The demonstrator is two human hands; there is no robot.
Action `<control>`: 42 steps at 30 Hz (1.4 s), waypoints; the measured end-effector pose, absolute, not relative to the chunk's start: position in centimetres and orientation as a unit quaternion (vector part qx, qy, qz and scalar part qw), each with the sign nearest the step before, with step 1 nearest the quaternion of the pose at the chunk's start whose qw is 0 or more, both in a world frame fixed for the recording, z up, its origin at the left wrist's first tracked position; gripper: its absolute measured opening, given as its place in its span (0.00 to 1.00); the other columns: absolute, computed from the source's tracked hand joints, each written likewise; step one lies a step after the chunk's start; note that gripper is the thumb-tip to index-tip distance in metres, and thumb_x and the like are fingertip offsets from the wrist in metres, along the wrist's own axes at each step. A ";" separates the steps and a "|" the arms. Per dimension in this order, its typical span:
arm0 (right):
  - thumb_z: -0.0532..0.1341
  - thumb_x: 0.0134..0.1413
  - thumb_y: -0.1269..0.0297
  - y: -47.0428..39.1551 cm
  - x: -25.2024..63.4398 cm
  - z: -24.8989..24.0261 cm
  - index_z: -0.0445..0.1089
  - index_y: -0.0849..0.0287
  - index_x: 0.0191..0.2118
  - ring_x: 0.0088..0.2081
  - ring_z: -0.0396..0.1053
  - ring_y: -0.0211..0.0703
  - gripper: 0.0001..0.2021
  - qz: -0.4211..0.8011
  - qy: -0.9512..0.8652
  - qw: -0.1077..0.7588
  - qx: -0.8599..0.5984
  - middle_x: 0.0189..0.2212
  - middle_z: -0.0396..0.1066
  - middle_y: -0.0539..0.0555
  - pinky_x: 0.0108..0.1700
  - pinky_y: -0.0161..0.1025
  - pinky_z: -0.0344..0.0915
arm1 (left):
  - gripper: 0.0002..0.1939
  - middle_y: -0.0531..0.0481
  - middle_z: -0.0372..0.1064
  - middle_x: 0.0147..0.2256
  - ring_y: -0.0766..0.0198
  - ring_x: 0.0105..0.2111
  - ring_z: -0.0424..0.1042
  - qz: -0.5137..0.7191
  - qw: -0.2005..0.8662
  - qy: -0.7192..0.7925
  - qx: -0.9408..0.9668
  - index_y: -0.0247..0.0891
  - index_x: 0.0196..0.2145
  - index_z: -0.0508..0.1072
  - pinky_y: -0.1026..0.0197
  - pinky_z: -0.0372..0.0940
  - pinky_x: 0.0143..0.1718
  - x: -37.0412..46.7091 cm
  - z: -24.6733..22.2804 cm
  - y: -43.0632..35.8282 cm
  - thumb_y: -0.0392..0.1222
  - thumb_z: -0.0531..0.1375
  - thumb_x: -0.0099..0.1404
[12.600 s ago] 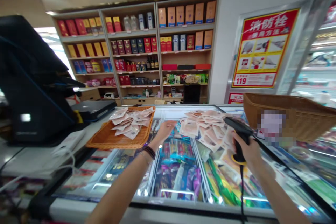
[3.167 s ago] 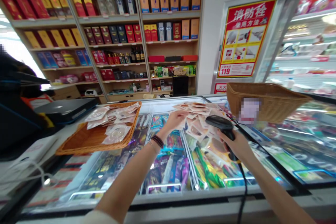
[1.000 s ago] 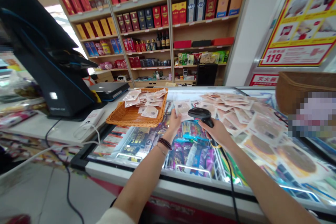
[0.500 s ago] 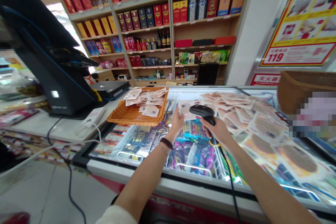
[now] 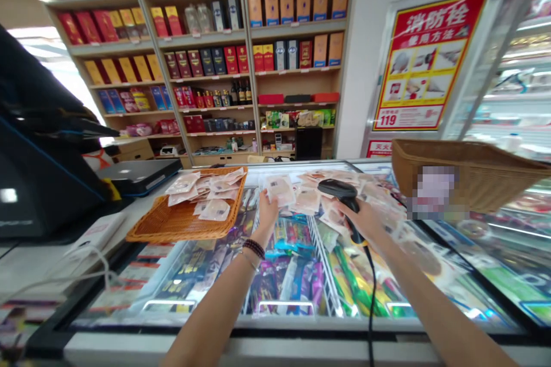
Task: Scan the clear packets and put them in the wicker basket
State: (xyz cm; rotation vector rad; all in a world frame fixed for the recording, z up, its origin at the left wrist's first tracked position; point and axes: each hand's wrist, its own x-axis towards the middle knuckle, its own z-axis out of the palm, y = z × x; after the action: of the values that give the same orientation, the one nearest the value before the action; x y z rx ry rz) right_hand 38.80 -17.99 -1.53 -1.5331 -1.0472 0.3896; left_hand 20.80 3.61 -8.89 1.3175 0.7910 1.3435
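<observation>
My left hand (image 5: pixel 267 213), with a beaded bracelet at the wrist, pinches a flat clear packet (image 5: pixel 279 188) by its near left edge above the glass top. In my right hand (image 5: pixel 365 219) is a black barcode scanner (image 5: pixel 338 188), its head pointing left towards the packet and its cable hanging down. An orange wicker basket (image 5: pixel 161 228) holding several similar packets (image 5: pixel 215 210) lies left of my left hand. More flat packets (image 5: pixel 381 203) are spread over the glass beyond and to the right of the scanner.
Under the glass, the chest freezer (image 5: pixel 258 327) holds colourful wrapped goods (image 5: pixel 286 278). A brown woven basket (image 5: pixel 486 175) stands at the right. On the left are a dark checkout machine (image 5: pixel 38 172) and a flat black device (image 5: pixel 138 175). Shelves of boxes (image 5: pixel 206 63) stand behind.
My view has swung to the right. My left hand has drawn the packet away from the scanner, leaving a wider gap. The scanner stays in my right hand.
</observation>
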 end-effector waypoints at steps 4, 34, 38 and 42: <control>0.66 0.47 0.36 -22.0 43.0 -1.1 0.65 0.53 0.25 0.13 0.62 0.38 0.24 0.122 -0.402 0.589 -0.691 0.12 0.65 0.48 0.17 0.36 0.59 | 0.22 0.40 0.77 0.51 0.54 0.49 0.80 0.545 0.581 0.301 0.525 0.41 0.53 0.65 0.51 0.77 0.48 26.2 -5.8 2.4 0.39 0.65 0.64; 0.69 0.44 0.32 -18.3 36.6 -2.5 0.66 0.54 0.24 0.12 0.62 0.38 0.28 0.168 -0.435 0.581 -0.667 0.12 0.66 0.49 0.16 0.36 0.59 | 0.13 0.40 0.84 0.45 0.49 0.47 0.81 0.452 0.432 0.301 0.720 0.38 0.41 0.84 0.50 0.74 0.55 9.5 -1.1 5.1 0.41 0.70 0.57; 0.70 0.44 0.32 -15.2 32.7 -2.6 0.66 0.54 0.26 0.13 0.62 0.37 0.28 0.214 -0.472 0.581 -0.627 0.15 0.69 0.49 0.16 0.36 0.59 | 0.11 0.39 0.83 0.47 0.49 0.48 0.80 0.433 0.297 0.459 0.717 0.36 0.40 0.81 0.49 0.71 0.57 3.2 -0.7 7.9 0.34 0.66 0.58; 0.70 0.46 0.34 -12.8 29.3 -3.3 0.68 0.55 0.29 0.13 0.63 0.37 0.27 0.263 -0.485 0.580 -0.600 0.17 0.69 0.48 0.16 0.36 0.59 | 0.17 0.34 0.80 0.51 0.44 0.54 0.78 0.357 0.194 0.569 0.714 0.35 0.43 0.78 0.48 0.68 0.60 -0.6 -1.6 9.2 0.35 0.70 0.55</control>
State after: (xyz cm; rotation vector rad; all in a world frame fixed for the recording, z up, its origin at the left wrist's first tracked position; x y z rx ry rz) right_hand 29.27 -12.85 -3.25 -1.4023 -1.1338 0.6144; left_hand -0.62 9.18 -1.61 2.0037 1.5971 1.0022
